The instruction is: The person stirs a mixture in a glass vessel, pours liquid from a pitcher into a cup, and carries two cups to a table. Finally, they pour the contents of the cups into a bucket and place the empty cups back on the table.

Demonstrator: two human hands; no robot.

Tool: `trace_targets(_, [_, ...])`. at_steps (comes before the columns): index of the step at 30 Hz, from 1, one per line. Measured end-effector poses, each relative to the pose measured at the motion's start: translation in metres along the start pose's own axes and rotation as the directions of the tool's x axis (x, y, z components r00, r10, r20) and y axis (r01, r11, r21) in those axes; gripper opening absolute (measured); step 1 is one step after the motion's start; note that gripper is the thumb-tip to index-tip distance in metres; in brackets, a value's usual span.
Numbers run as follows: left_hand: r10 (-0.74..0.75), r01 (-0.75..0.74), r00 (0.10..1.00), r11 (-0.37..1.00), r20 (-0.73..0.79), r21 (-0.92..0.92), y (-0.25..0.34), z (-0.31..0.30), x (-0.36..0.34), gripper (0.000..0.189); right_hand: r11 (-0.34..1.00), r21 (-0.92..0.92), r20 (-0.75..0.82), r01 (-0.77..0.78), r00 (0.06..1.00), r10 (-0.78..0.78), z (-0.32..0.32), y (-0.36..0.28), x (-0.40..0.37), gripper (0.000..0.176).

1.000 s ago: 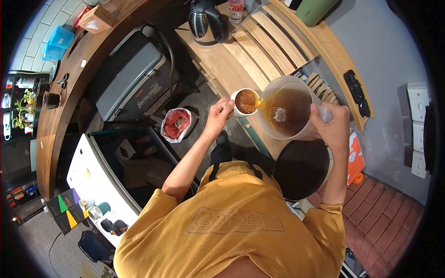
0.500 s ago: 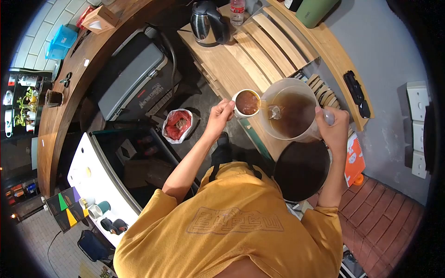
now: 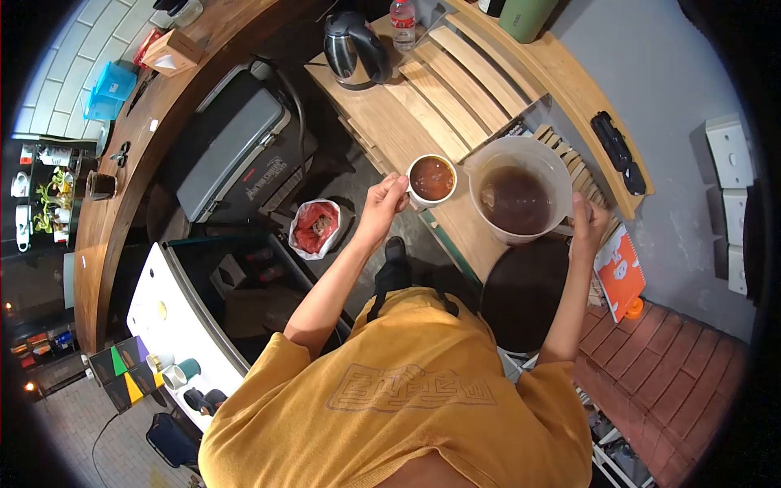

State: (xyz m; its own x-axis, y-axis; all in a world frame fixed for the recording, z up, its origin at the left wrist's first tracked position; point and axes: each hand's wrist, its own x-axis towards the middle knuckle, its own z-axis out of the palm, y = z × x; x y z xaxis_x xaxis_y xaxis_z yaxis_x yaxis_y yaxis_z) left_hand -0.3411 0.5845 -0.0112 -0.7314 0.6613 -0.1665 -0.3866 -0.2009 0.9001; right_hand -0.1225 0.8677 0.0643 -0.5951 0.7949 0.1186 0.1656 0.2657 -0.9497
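Note:
A white cup point(image 3: 432, 180) filled with reddish-brown liquid is gripped at its left side by my left hand point(image 3: 382, 210), whose fingers are closed. My right hand point(image 3: 587, 226) is wrapped round the handle of a large translucent measuring jug point(image 3: 561, 183). Brown liquid covers the bottom of the jug, and its spout faces the cup. Cup and jug are held close side by side over the wooden bench point(image 3: 366, 110), with no stream between them. Below the jug is a round dark stool top point(image 3: 525, 301).
An electric kettle point(image 3: 355, 50) and a water bottle point(image 3: 403, 24) stand at the bench's far end. A lined bin point(image 3: 316, 229) is on the floor near a grey cooler box point(image 3: 232, 154). Sunglasses point(image 3: 618, 154) lie on the right ledge. An open white-topped chest point(image 3: 175, 325) stands left.
The stream from the jug into the cup has stopped. My right hand has lowered slightly and the jug has tipped back more upright. The cup has stayed almost in place.

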Motion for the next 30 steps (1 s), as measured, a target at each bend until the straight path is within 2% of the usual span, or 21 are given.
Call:
trace_targets(2, [-0.003, 0.003, 1.0, 1.0, 0.004, 0.025, 0.002, -0.002, -0.001, 0.041, 0.997, 0.081, -0.126, -0.014, 0.992, 0.024, 0.009, 0.011, -0.002, 0.036])
trace_targets(4, [-0.007, 0.007, 1.0, 0.999, 0.004, 0.051, 0.002, -0.005, -0.003, 0.041, 0.993, 0.115, -0.14, -0.019, 0.989, 0.035, 0.013, 0.018, -0.003, 0.036])
trace_targets(6, [0.009, -0.009, 1.0, 0.999, 0.006, 0.032, 0.003, -0.004, -0.006, 0.031, 0.989, 0.147, -0.153, -0.026, 0.987, 0.049, 0.018, 0.029, -0.004, 0.037])
trace_targets(9, [-0.009, 0.009, 0.999, 1.0, -0.033, 0.009, 0.009, -0.002, -0.013, 0.03, 0.972, 0.233, -0.215, -0.002, 0.975, 0.054, 0.023, 0.045, -0.005, 0.038])
trace_targets(11, [0.009, -0.009, 0.999, 1.0, -0.038, 0.005, 0.009, -0.005, -0.017, 0.029, 0.936, 0.345, -0.252, -0.067, 0.954, 0.161, 0.027, 0.049, -0.005, 0.038])
trace_targets(12, [0.022, -0.022, 0.999, 1.0, -0.037, -0.004, 0.01, -0.006, -0.02, 0.029, 0.934, 0.351, -0.244, -0.07, 0.956, 0.164, 0.028, 0.056, -0.005, 0.038])
trace_targets(14, [0.02, -0.019, 0.998, 1.0, -0.051, 0.01, 0.011, -0.008, -0.025, 0.028, 0.884, 0.465, -0.225, -0.057, 0.958, 0.18, 0.027, 0.072, -0.005, 0.029])
trace_targets(19, [0.01, -0.01, 0.996, 1.0, -0.086, 0.006, 0.017, -0.013, -0.034, 0.026, 0.896, 0.443, -0.225, -0.041, 0.962, 0.156, 0.035, 0.08, -0.006, 0.038])
trace_targets(21, [-0.02, 0.013, 0.993, 0.998, -0.118, -0.066, 0.017, -0.016, -0.038, 0.033, 0.895, 0.445, -0.239, -0.022, 0.96, 0.143, 0.036, 0.089, -0.006, 0.042])
trace_targets(23, [-0.006, -0.001, 0.991, 0.999, -0.135, -0.051, 0.017, -0.021, -0.041, 0.031, 0.895, 0.445, -0.236, -0.024, 0.961, 0.143, 0.036, 0.096, -0.007, 0.046])
trace_targets(26, [0.005, -0.011, 0.986, 0.999, -0.166, -0.035, 0.022, -0.021, -0.047, 0.029, 0.868, 0.496, -0.195, -0.018, 0.972, 0.132, 0.031, 0.104, -0.009, 0.042])
trace_targets(30, [0.029, -0.035, 0.984, 0.999, -0.178, -0.03, 0.028, -0.018, -0.054, 0.028, 0.859, 0.513, -0.215, -0.005, 0.967, 0.134, 0.028, 0.109, -0.009, 0.038])
